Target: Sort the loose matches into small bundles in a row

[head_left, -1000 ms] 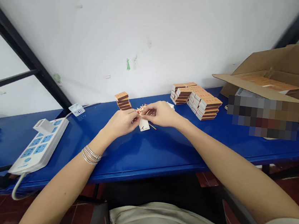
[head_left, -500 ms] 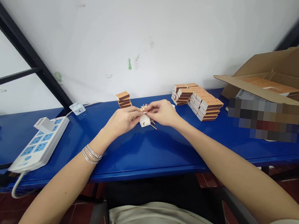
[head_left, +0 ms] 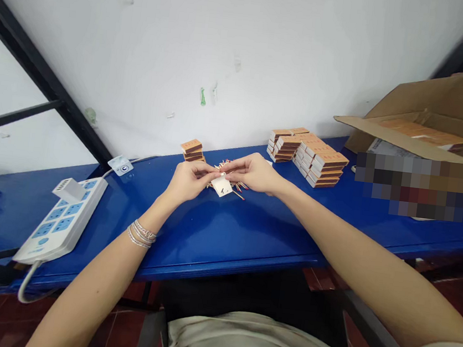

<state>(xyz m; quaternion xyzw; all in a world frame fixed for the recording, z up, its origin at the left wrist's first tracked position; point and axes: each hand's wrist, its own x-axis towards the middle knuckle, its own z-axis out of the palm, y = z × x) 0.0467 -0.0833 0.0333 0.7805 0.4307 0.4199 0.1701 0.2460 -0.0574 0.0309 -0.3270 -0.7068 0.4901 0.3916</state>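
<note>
A small white card (head_left: 223,187) with a black mark lies tilted under my fingertips, near the middle of the blue table. My left hand (head_left: 189,181) pinches at its upper left edge, thumb against the fingers. From the other side my right hand (head_left: 254,173) closes thumb and fingers at the card's top, where a small pale bit shows between the fingertips. Loose matches (head_left: 239,186) with red heads are heaped behind and beside the card, partly hidden by both hands. One match (head_left: 238,195) sticks out toward me.
A short stack of matchboxes (head_left: 192,148) stands behind my left hand. To the right are larger stacks of matchboxes (head_left: 320,161) and an open cardboard box (head_left: 410,107). A white power strip (head_left: 62,221) with a plugged-in adapter lies at the left. The wall closes off the back.
The card has turned slightly, and my left fingers have drawn back a little to the left. More matches show beneath my right hand. The stacks stand as before.
</note>
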